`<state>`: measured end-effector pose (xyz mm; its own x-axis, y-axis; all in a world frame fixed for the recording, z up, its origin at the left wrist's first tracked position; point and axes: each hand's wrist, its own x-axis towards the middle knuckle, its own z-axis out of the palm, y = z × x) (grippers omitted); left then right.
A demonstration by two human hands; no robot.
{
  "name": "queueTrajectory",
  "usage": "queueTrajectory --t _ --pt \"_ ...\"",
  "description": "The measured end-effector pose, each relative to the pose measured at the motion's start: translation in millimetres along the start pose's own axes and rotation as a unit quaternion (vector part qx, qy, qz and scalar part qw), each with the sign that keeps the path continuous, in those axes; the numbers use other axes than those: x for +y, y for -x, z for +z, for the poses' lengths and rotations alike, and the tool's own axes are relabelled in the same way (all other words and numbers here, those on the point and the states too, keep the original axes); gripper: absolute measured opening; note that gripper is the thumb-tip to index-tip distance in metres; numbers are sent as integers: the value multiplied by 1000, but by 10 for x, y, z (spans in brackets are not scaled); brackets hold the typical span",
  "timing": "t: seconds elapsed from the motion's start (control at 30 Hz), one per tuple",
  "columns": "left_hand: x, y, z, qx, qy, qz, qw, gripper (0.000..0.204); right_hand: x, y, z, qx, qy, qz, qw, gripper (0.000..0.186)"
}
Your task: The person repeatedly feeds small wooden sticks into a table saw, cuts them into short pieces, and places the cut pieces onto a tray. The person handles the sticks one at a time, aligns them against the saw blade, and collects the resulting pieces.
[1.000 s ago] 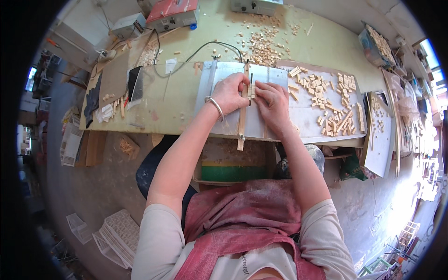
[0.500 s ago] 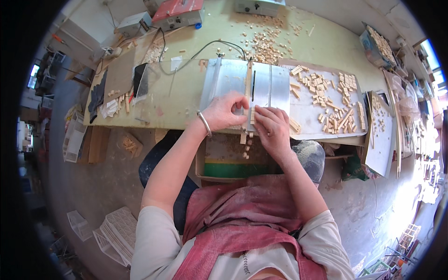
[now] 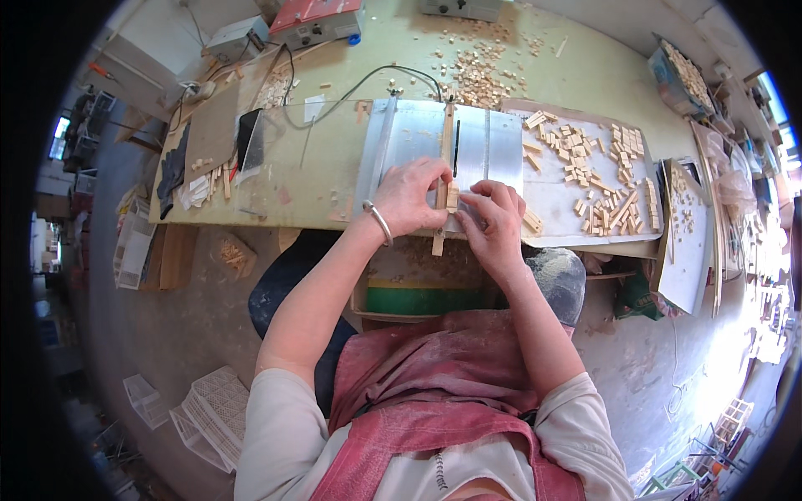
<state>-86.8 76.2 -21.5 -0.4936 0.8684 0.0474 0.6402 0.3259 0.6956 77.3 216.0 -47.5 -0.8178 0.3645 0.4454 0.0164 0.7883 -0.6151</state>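
Observation:
A metal saw table (image 3: 501, 138) lies on the bench in front of me, with a narrow dark slot (image 3: 457, 150) and a wooden strip (image 3: 447, 138) running along it. My left hand (image 3: 411, 197), with a bangle at its wrist, bends over the strip near the front edge. Its index finger and thumb close on the ends of a small wooden block (image 3: 453, 197) beside the strip. My right hand (image 3: 496, 224) is just right of the block, fingers curved and thumb apart, with nothing visible between them.
On a pale board (image 3: 568, 209) to the right are many small wooden pieces (image 3: 576, 150). Loose chips (image 3: 476, 75) are heaped behind the saw table. A black cable (image 3: 368, 79) curves across the bench. A bin of wood pieces (image 3: 681, 75) stands far right; a red machine (image 3: 313, 21) sits far left.
My right hand has drawn slightly away from the block, its thumb and fingers parting. My left fingers have come onto the block. Small pieces seen dropping off the front edge are gone from there.

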Motion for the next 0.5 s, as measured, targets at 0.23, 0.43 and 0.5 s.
queueTrajectory --t 0.23,0.43,0.5 --pt "-36 -114 -9 14 7 -10 1000 48 84 -95 -8 -22 18 -14 999 11" --pt "-63 -212 -36 8 25 -32 999 47 140 -202 35 -20 20 -21 999 7" --pt "-63 -239 -39 8 36 -36 999 47 160 -234 38 -18 18 -24 999 7"
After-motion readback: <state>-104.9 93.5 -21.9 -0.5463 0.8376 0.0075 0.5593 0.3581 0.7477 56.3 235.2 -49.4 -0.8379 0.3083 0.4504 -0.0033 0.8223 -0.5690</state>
